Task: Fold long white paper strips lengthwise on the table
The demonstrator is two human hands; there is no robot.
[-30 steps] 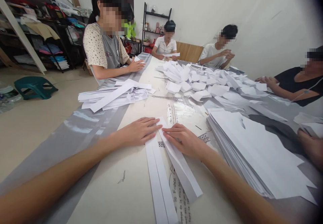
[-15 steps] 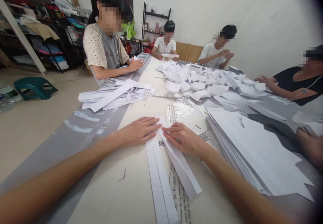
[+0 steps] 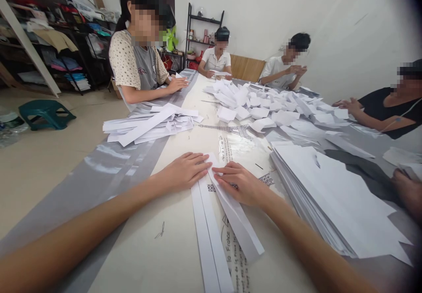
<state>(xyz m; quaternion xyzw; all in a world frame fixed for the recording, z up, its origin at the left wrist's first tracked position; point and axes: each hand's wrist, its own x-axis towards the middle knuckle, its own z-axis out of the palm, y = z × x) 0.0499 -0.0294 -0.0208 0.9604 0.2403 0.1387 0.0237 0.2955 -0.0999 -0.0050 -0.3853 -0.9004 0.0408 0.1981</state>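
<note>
A long white paper strip (image 3: pixel 208 236) lies on the table in front of me, with a lengthwise crease line down it. From its far end a second white flap (image 3: pixel 242 227) slants off to the right, partly raised; whether both are one folded sheet I cannot tell. My left hand (image 3: pixel 186 170) rests flat over the far end of the strip, fingers stretched out. My right hand (image 3: pixel 239 181) has its fingertips closed on the flap's edge, close to my left fingertips; its thumb is partly hidden.
A pile of folded strips (image 3: pixel 151 123) lies to the left. A stack of white sheets (image 3: pixel 332 196) stands to the right, and many folded paper pieces (image 3: pixel 260 104) cover the far side. Several people sit around the table. A green stool (image 3: pixel 46 113) stands on the floor.
Both my hands stay almost in place on the paper, with only a tiny shift. At the right edge, another person's hand has moved slightly right. The far co-worker's paper is a little lower.
</note>
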